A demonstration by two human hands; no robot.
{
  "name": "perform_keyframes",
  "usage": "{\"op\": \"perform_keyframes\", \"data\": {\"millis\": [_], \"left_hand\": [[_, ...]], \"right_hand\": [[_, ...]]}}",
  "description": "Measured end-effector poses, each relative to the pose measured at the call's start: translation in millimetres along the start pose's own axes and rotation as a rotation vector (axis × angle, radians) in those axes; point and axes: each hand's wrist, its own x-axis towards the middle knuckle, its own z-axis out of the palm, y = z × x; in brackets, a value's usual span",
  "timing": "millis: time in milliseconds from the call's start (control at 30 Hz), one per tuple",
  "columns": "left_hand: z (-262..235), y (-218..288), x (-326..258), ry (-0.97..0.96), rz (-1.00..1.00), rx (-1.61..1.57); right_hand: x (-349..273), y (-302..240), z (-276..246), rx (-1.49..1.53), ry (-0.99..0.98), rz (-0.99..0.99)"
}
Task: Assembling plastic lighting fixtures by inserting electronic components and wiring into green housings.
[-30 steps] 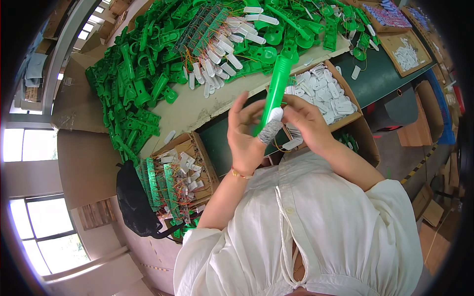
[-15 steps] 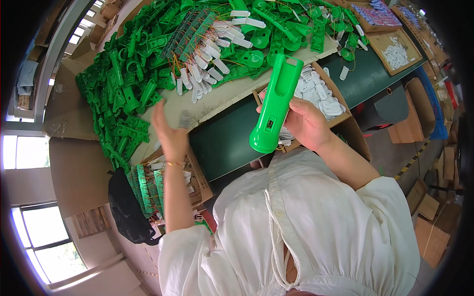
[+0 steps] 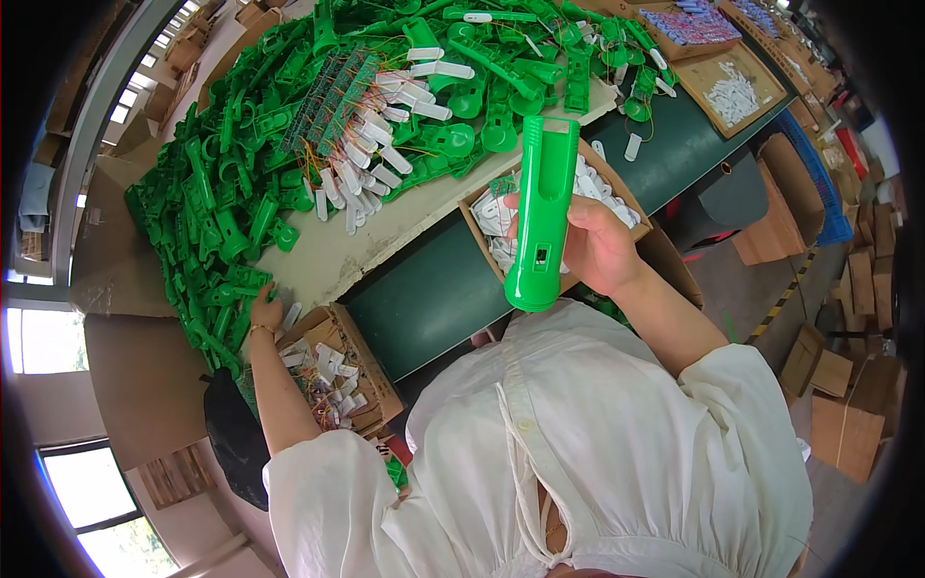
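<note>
Right hand (image 3: pixel 593 246) grips the green torch body (image 3: pixel 541 212) upright above the desk (image 3: pixel 434 289); left hand (image 3: pixel 265 310), fingers curled, reaches the green housings (image 3: pixel 207 241); grip undeterminable; pick one housing cleanly.

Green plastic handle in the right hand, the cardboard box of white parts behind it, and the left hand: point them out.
green plastic handle (image 3: pixel 541 212), head view, middle of its long body.
cardboard box (image 3: pixel 471 223), head view, left rim.
left hand (image 3: pixel 265 310), head view, back of the hand by the green pile.
</note>
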Motion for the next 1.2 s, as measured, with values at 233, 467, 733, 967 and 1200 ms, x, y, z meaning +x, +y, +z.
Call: {"op": "perform_keyframes", "data": {"millis": [233, 467, 733, 967, 1200], "left_hand": [[-9, 110, -57, -0.118, 0.27, 0.094], [-7, 195, -106, -0.029, 0.457, 0.019], [0, 280, -164, -0.161, 0.763, -0.722], [23, 364, -211, -0.061, 0.989, -1.158], [34, 353, -203, -0.119, 0.785, -1.344]], "right_hand": [[-3, -6, -2, -0.111, 0.009, -0.038], [-5, -13, 2, -0.271, 0.052, -0.007], [-8, -13, -4, -0.317, 0.069, -0.015], [-6, -3, -5, -0.454, 0.082, -0.039], [-6, -1, 0, -0.275, 0.099, 0.027]]}}
